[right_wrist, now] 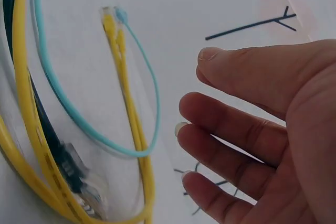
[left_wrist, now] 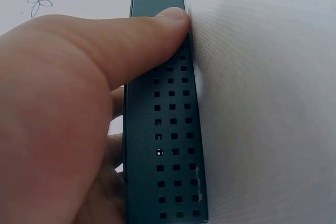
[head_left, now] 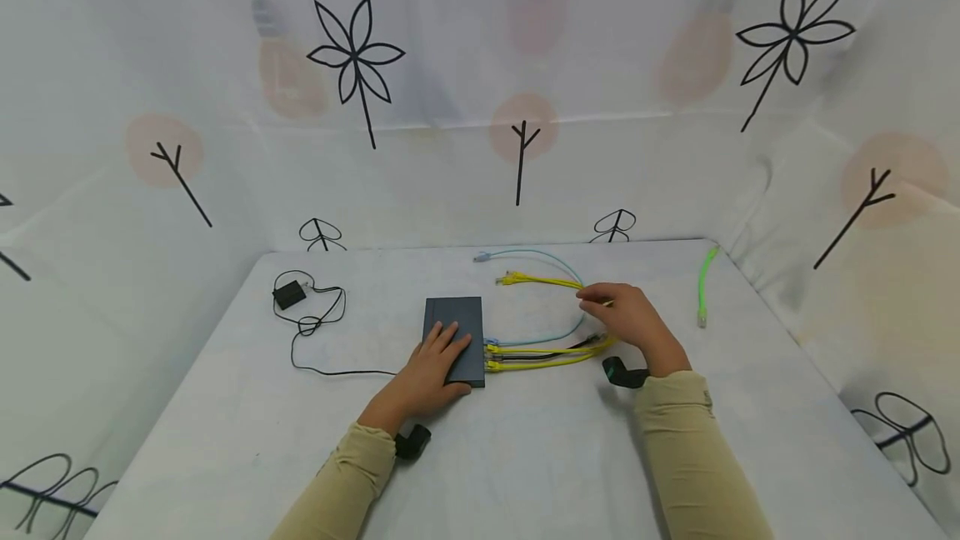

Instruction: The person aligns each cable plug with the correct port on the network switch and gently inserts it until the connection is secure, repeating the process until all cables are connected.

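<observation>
A flat dark network switch (head_left: 454, 315) lies on the table, a perforated side (left_wrist: 173, 129) facing me in the left wrist view. My left hand (head_left: 429, 373) rests on it, fingers spread straight over the top and thumb against that side. Yellow cables (head_left: 555, 363), a black cable (head_left: 577, 347) and a light blue cable (head_left: 540, 341) run from its right side. Beside their bend is my right hand (head_left: 626, 319), fingers loosely bent and nothing in its grasp in the right wrist view. A clear plug on the black cable (right_wrist: 73, 169) lies near the yellow loop.
Free ends of the yellow cables (head_left: 513, 277) and light blue cable (head_left: 483, 257) lie toward the back. A black power adapter (head_left: 288, 294) sits at left, its cord trailing toward the switch. At right is a short green cable (head_left: 702, 286). Patterned white cloth (head_left: 450, 173) surrounds the table.
</observation>
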The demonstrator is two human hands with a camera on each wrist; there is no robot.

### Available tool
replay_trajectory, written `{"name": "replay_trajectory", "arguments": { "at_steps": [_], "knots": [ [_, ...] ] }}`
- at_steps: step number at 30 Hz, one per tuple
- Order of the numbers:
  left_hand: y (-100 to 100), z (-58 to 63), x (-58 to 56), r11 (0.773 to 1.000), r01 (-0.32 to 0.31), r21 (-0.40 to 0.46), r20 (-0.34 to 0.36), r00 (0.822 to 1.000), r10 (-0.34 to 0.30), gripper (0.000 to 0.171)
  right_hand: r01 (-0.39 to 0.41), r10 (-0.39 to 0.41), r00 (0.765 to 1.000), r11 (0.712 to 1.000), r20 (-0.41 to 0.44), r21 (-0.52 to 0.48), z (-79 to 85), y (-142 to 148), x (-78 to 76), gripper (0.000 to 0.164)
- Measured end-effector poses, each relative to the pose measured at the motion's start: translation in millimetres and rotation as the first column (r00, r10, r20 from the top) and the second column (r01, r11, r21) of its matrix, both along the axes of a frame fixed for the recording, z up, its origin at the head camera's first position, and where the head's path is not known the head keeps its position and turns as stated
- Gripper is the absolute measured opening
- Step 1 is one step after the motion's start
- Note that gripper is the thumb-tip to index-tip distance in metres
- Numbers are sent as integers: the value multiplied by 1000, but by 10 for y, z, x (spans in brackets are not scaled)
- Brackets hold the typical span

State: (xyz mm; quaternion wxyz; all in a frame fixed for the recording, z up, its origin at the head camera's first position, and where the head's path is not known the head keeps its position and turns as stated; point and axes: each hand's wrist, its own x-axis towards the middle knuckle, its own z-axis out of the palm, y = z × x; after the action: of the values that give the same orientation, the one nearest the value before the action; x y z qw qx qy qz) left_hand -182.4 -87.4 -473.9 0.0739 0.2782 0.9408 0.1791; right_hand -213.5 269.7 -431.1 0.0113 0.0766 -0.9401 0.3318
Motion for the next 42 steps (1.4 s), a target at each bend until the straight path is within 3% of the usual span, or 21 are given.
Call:
{"name": "replay_trajectory", "arguments": {
  "at_steps": [10, 24, 33, 42],
  "knots": [
    [9, -2, -6, 1000, 6, -2, -3, 1000, -6, 77, 92, -92, 996, 996, -10, -10, -15, 241, 14, 36],
    [3, 12, -10, 1000, 11, 0, 2, 1000, -11, 77, 247, -246, 968, 969, -52, 2, -55, 544, 33, 40],
    [9, 24, -10, 1000, 2, -7, 7, 1000, -2, 77, 380, -380, 925, 925, 15, -2, -41, 644, 58, 44],
    [18, 33, -3, 1000, -4, -12, 8, 1000, 4, 77, 463, -463, 886, 886, 33, 8, -77, 804, 77, 48]
  ]
}}
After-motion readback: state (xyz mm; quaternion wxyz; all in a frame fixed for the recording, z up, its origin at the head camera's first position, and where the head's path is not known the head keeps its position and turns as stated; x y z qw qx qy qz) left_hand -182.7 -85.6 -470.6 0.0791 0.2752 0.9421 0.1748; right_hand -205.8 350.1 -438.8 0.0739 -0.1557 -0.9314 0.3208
